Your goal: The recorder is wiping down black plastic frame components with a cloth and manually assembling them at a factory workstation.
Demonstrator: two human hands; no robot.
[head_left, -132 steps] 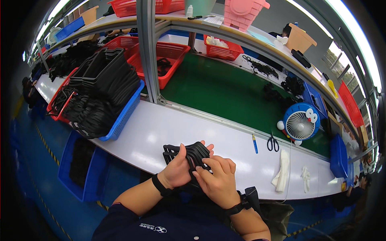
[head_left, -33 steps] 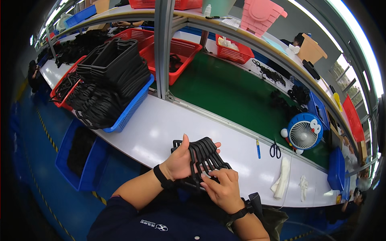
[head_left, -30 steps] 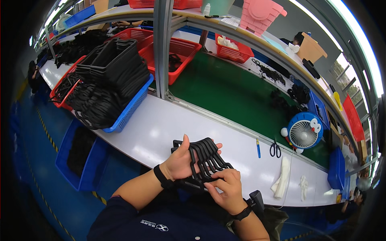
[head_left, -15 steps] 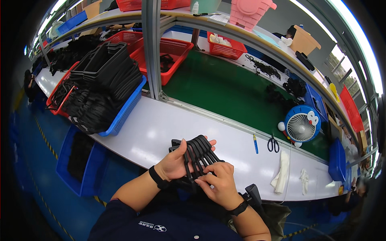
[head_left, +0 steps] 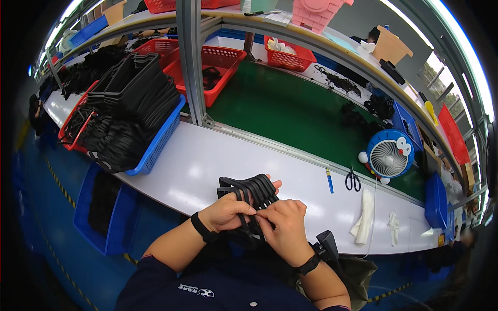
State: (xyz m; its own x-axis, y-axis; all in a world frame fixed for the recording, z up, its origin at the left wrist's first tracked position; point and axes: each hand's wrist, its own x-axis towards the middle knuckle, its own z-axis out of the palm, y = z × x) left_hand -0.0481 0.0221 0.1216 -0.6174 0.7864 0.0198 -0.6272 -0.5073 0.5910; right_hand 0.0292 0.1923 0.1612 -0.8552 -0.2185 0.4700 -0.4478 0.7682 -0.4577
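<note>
A stack of black plastic frames (head_left: 255,187) rests in my left hand (head_left: 226,211), whose fingers wrap beneath it and show at the far side. The left thumb lies across the near bars. My right hand (head_left: 284,222) is closed in a pinch at the right near side of the stack, its fingertips close to the left thumb. What exactly sits between those fingertips is partly hidden. Both hands are above the front edge of the white table (head_left: 207,155).
At the left, a blue basket (head_left: 155,150) holds many similar black frames. Behind a metal post (head_left: 191,67) is a red basket (head_left: 220,54). A blue cutter (head_left: 330,181), scissors (head_left: 353,181), a fan (head_left: 389,155) and a white cloth (head_left: 364,217) lie to the right.
My left thumb has come down from upright onto the near bars of the frames. My right fingertips now meet it there, and the frames have tilted slightly.
</note>
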